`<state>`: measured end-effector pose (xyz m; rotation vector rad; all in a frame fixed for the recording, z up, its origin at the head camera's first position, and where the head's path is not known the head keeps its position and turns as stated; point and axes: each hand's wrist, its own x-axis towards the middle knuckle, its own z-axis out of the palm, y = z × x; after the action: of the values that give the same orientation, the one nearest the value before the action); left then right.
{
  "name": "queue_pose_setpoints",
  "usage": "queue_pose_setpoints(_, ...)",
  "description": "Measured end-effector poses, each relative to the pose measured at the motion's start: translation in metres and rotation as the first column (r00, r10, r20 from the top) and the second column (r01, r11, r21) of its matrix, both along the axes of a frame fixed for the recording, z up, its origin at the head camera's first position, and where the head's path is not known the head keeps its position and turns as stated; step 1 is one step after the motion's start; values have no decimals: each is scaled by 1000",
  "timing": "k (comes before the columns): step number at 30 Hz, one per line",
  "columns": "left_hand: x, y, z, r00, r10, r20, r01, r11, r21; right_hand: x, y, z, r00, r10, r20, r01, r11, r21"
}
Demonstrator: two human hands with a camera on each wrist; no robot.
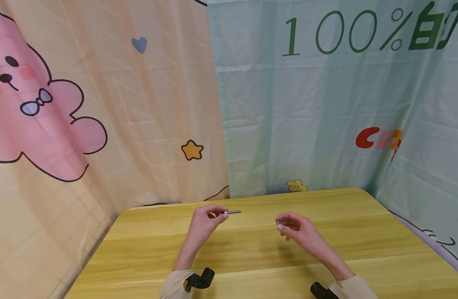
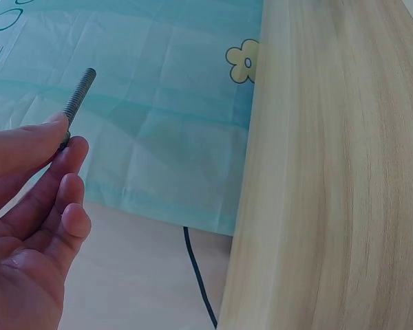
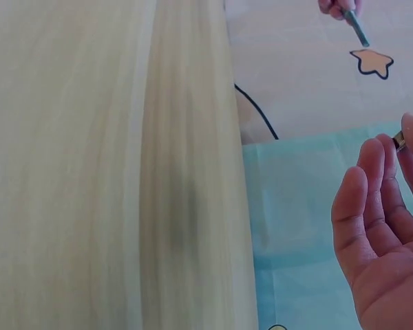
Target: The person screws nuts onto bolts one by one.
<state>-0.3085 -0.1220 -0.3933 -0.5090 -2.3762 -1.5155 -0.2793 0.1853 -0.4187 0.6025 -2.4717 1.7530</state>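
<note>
Between thumb and forefinger my left hand [image 1: 208, 219] pinches a grey threaded bolt [image 2: 80, 93] by one end. Its shaft points to the right, toward the other hand, in the head view. A short way to the right, my right hand [image 1: 299, 229] pinches a small shiny metal nut [image 3: 399, 141] at its fingertips, mostly covered by thumb and finger. The bolt and the nut are apart, with a gap between the hands. Both hands are raised over the far half of the wooden table [image 1: 251, 253]. The remaining fingers of the right hand are loosely bent.
Printed curtains hang behind the table, a peach one [image 1: 157, 104] at left and a pale green one [image 1: 288, 116] at right. Black wrist cameras sit on the left wrist [image 1: 202, 278] and right wrist [image 1: 322, 290].
</note>
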Motion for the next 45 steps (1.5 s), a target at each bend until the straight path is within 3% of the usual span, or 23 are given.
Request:
queue_pose_setpoints(11,1,0,1,1000,1,13,-1,1000,5,1,-7,8,1000,-4,-1,4,997,-71)
queue_pose_setpoints(29,5,1,6,1000,23,13,-23,1000,-14,2,-26,18,999,-50,-4,49,992,-119)
queue_pose_setpoints(36,5,2,6,1000,-6,0,6,1000,-1,1,-32,18,999,-50,-3,49,988,-145)
queue_pose_setpoints(45,7,4,7,1000,2,-1,-2,1000,3,1,-41,24,999,-50,-8,49,989,-141)
